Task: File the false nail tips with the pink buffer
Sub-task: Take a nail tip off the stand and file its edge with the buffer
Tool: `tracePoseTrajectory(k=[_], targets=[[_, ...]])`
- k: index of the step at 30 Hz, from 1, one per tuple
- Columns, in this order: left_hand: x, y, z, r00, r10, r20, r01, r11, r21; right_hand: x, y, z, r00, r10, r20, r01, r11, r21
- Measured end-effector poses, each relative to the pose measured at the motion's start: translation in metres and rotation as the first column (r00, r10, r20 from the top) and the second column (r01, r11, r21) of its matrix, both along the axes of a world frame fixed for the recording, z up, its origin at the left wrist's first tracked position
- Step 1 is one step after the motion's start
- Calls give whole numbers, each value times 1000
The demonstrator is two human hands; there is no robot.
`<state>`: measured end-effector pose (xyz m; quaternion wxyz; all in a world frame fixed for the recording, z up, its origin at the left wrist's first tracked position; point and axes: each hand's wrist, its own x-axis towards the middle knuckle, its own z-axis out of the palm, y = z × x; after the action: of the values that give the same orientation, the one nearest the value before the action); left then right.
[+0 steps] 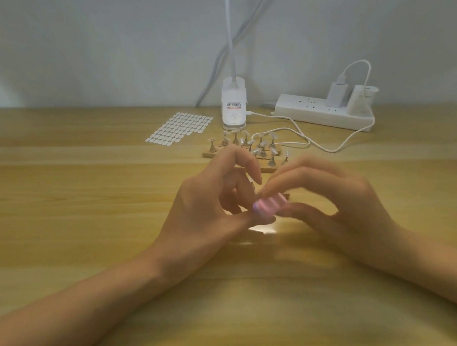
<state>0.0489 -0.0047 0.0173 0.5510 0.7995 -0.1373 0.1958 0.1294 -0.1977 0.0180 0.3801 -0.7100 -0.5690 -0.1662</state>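
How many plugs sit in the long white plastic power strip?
2: a white rectangular charger block, and a bigger white adapter just right of it. None looks hidden.

Both hands meet over the wooden surface (65,208): the right hand (337,193) pinches the blurred pink buffer (270,203) against the left hand (210,208) fingertips. Behind them, false nail tips (249,145) stand on wooden holders, with a sticker sheet (180,127), clip lamp (233,103) and power strip (324,109) further back.

Sticker sheet (180,126) left of lamp base (233,103); power strip (322,109) right; nail-tip stands (247,145) before lamp base, on table (63,181).
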Motion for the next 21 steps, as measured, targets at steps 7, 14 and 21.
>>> tracePoseTrajectory(k=[7, 14, 21], targets=[[-1, -2, 1, 1000, 17, 26, -18, 999, 30, 0, -2, 0, 1000, -13, 24, 14, 999, -29], [-1, -3, 3, 999, 31, 18, -31, 999, 17, 0, -3, 1, 997, -24, 71, 25, 1000, -18], [-1, -3, 2, 998, 25, 58, -27, 999, 44, -1, -3, 2, 995, -23, 93, 23, 1000, 1]])
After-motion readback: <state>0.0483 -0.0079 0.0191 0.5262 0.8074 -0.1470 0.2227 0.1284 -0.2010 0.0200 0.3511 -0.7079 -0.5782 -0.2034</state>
